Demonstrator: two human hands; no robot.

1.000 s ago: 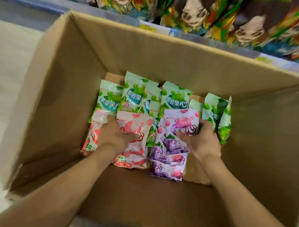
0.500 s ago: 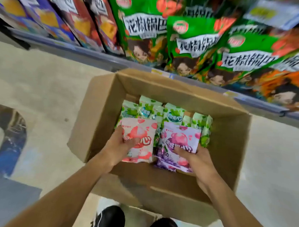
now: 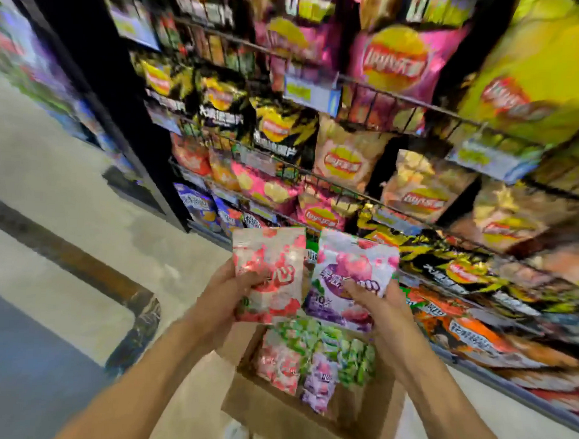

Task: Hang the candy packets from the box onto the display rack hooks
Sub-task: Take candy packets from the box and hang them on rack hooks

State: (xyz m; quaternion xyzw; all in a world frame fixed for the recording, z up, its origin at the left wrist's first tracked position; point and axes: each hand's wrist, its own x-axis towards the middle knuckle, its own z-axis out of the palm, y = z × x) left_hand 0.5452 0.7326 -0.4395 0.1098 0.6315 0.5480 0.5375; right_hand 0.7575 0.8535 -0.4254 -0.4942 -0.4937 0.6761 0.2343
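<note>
My left hand [image 3: 226, 294] grips a red-and-white candy packet [image 3: 272, 271], thumb curled across its front, fingers wrapped behind the left edge. My right hand [image 3: 376, 301] grips a purple-and-white candy packet [image 3: 352, 272] the same way, thumb pressed over the printed face. Both packets are up at chest level, upright, side by side, their inner edges just about touching, well above the cardboard box [image 3: 306, 422]. Down in that box, more candy packets [image 3: 315, 360] lie flat in a loose heap: red ones on the left, purple below the middle, green ones across the back. The box sits low between my forearms, open at the top. Past the packets, the display rack [image 3: 370, 83] fills the right half of the view, wire rails running across it at a slant, and chip bags [image 3: 345, 158] hanging or leaning in rows, pink, yellow, black and tan. Price tags [image 3: 310, 92] clip onto the rails. Everything there is blurred, so I cannot make out single hooks. To the left, pale floor [image 3: 51, 162] with a dark stripe across it.
</note>
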